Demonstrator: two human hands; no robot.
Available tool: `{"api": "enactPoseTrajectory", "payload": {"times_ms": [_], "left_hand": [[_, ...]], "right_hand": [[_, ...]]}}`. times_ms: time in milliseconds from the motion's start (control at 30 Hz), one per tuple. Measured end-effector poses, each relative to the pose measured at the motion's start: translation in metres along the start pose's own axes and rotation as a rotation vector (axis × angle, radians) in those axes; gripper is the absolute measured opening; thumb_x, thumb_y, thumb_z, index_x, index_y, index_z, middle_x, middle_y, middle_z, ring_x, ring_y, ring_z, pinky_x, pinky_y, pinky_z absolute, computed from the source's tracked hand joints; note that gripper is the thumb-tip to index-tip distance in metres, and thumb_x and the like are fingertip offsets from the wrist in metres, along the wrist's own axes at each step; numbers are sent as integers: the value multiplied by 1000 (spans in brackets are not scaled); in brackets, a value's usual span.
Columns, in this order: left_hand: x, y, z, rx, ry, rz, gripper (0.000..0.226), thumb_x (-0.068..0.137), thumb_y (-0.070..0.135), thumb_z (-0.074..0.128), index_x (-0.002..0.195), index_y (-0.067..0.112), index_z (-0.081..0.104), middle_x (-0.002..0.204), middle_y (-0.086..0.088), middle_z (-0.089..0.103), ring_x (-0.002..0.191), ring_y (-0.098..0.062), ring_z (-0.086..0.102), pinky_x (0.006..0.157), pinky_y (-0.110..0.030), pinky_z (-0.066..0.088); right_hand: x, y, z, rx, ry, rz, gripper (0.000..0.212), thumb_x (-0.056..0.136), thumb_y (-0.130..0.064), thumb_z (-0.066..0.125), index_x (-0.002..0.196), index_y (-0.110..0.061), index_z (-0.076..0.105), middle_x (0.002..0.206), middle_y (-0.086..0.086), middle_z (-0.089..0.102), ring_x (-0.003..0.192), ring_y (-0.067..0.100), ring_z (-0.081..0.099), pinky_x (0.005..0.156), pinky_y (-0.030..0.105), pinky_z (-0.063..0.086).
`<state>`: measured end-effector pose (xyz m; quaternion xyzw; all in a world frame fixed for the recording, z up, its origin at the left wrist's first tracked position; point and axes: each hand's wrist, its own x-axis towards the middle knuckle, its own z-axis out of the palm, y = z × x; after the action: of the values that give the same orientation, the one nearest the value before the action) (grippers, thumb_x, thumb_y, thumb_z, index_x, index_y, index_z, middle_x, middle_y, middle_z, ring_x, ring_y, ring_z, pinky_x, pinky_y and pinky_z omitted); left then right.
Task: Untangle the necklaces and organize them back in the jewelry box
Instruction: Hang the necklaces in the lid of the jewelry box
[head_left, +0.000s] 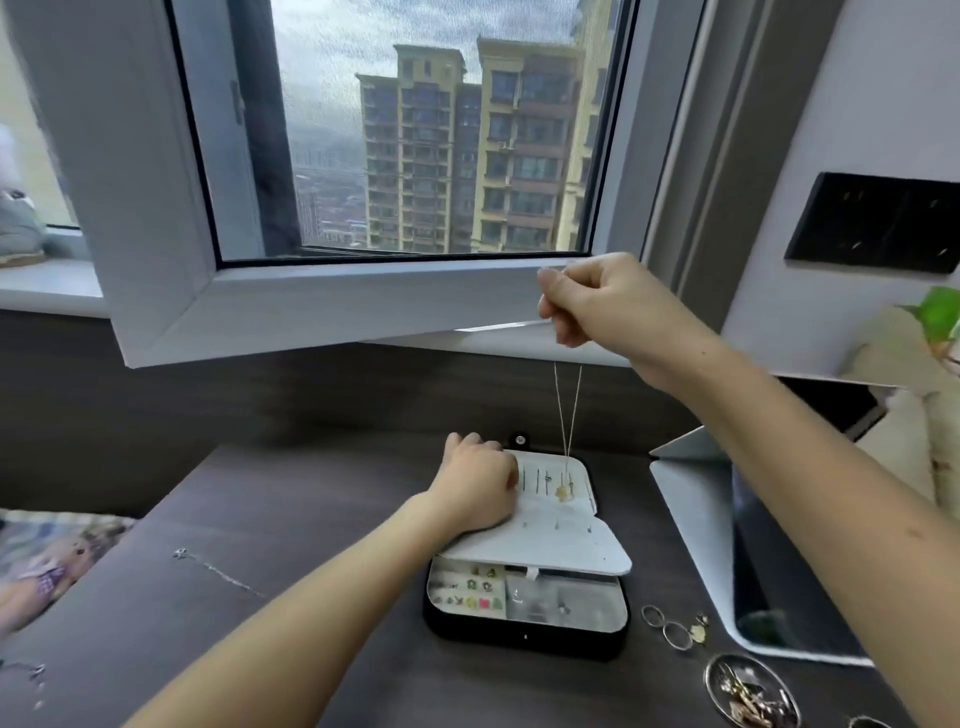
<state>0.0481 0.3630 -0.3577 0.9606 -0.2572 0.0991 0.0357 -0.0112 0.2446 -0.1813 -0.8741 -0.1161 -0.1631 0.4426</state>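
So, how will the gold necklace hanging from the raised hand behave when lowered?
Probably limp: the necklace hangs from the right hand in two thin strands, straightened only by its pendant. Likely very light, since a fingertip pinch carries it. It may bunch and tangle once slack on the white panel.

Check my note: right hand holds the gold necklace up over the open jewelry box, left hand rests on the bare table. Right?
Wrong on the left hand: the head view shows it resting on the white flap of the jewelry box, not the table. The right hand holds the gold necklace over it.
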Motion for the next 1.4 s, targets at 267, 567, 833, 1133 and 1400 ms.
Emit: {"api": "enactPoseTrajectory", "payload": {"times_ms": [267, 567, 833, 1133, 1400], "left_hand": [[-5, 3, 15, -8, 116, -5, 31, 90, 29, 30, 89, 12, 55, 96, -6, 62, 98, -27, 48, 73, -34, 14], [-23, 3, 14, -110, 513, -54, 27, 62, 28, 36, 51, 16, 58, 60, 4, 45, 66, -20, 42, 66, -30, 10], [-28, 3, 9, -263, 641, -9, 16, 59, 22, 41, 52, 14, 54, 64, 4, 47, 68, -20, 42, 69, -31, 23], [-30, 4, 6, -270, 626, -7, 16, 59, 21, 41, 53, 15, 55, 64, 4, 49, 68, -20, 44, 70, -30, 23], [-29, 3, 8, -238, 583, -33, 22, 61, 24, 40, 55, 16, 60, 67, 5, 49, 71, -19, 45, 71, -30, 24]], "right_hand": [[18, 22, 10, 93, -14, 42, 36, 99, -28, 46, 73, -9, 61, 58, 0, 55, 51, 6, 52, 60, 21, 49], [33, 18, 16, 184, -7, 37, 35, 99, -28, 46, 74, -9, 60, 59, 1, 56, 54, 9, 53, 63, 25, 50], [45, 12, 8, 219, 24, 6, 36, 99, -28, 48, 71, -10, 61, 55, -2, 57, 53, 10, 55, 65, 28, 52], [37, 25, 10, 168, -4, 28, 35, 99, -28, 47, 72, -9, 61, 59, 1, 57, 55, 10, 54, 60, 24, 50], [15, 43, 17, -71, -147, -4, 33, 97, -30, 51, 77, -10, 67, 62, -1, 63, 57, 3, 56, 52, 10, 42]]}}
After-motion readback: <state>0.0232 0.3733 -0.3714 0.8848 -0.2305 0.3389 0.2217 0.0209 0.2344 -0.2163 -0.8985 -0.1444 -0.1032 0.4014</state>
